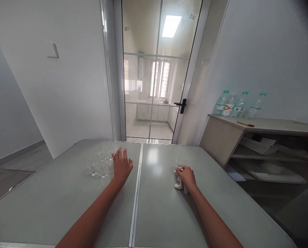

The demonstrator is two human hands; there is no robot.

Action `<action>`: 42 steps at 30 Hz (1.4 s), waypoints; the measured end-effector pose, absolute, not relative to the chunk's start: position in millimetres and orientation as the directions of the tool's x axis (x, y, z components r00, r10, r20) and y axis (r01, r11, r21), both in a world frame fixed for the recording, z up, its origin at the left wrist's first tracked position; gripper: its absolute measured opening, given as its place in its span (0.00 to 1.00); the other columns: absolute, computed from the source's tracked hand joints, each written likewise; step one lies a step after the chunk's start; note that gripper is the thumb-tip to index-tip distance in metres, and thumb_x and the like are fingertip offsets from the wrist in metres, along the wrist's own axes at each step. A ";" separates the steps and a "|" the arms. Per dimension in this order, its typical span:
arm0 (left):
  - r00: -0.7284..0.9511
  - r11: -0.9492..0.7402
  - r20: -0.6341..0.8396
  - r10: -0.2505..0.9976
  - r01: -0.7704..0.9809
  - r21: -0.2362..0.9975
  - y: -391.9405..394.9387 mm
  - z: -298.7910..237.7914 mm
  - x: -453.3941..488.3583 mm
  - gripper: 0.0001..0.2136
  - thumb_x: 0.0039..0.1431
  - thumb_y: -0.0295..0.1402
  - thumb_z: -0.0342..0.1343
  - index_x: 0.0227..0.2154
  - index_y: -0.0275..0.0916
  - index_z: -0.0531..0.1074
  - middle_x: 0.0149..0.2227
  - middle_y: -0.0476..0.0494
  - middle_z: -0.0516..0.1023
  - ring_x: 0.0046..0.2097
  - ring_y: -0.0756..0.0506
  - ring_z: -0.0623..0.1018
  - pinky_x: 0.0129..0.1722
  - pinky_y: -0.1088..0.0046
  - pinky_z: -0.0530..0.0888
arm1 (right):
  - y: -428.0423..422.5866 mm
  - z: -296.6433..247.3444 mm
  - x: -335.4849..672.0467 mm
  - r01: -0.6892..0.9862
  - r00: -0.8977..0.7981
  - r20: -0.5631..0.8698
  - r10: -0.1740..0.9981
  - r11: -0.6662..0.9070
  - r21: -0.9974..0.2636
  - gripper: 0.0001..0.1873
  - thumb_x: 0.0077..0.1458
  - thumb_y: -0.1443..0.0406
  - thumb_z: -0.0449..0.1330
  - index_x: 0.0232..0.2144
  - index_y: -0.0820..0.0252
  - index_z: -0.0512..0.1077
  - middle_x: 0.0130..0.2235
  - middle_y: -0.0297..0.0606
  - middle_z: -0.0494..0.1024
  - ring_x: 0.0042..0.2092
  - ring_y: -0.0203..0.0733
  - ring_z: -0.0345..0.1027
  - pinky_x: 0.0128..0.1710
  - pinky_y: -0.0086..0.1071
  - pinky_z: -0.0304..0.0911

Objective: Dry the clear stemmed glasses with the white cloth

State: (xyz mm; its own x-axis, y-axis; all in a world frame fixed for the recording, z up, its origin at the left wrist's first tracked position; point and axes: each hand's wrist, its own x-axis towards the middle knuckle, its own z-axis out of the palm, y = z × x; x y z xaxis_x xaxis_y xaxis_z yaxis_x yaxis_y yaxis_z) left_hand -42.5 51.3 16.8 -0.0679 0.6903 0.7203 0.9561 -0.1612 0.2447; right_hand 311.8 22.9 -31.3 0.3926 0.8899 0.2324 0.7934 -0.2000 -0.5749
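- With fingers spread and released on the left hand (122, 168), holds nothing in the head view; hangs just to the right of a cluster of clear stemmed glasses (101, 167), without showing for certain whether touching any of them.
- With fingers bent and closed on the right hand (188, 176), appears to grasp the upper part of a whitish object (179, 186).
- Places that whitish object directly under and beside those fingers, on the right half of the table (156, 213), between the metal seam (136, 199) and the right edge, nearer the far edge than the near one; cannot be identified, being partly hidden by the hand.
- Shows one clear glass (181, 159) just beyond the right fingers, toward the far edge; too faint to tell whether touched.
- Looks under way, as a judgement: has the cluster upright toward the far left corner, one glass apart on the right half, and release of the whitish object not yet done.
- Cannot tell how much else is left.
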 end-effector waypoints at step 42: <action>-0.144 -0.141 0.751 0.645 0.943 0.302 73.9 17.2 -79.8 0.34 0.56 0.25 0.51 0.67 0.28 0.56 0.72 0.25 0.47 0.73 0.28 0.47 0.69 0.40 0.52 | 18.6 -23.7 321.2 0.814 0.415 0.175 0.893 -0.279 -0.509 0.15 0.55 0.61 0.60 0.41 0.58 0.82 0.41 0.47 0.85 0.42 0.49 0.79 0.36 0.31 0.65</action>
State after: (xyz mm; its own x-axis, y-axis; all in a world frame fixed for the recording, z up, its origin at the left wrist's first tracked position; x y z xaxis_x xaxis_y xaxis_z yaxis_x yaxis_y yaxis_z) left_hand -79.8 73.9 17.2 -0.1442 0.6448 0.7506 0.9429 -0.1407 0.3019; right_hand 321.2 18.6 -23.7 0.4154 0.8927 0.1746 0.8143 -0.2794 -0.5088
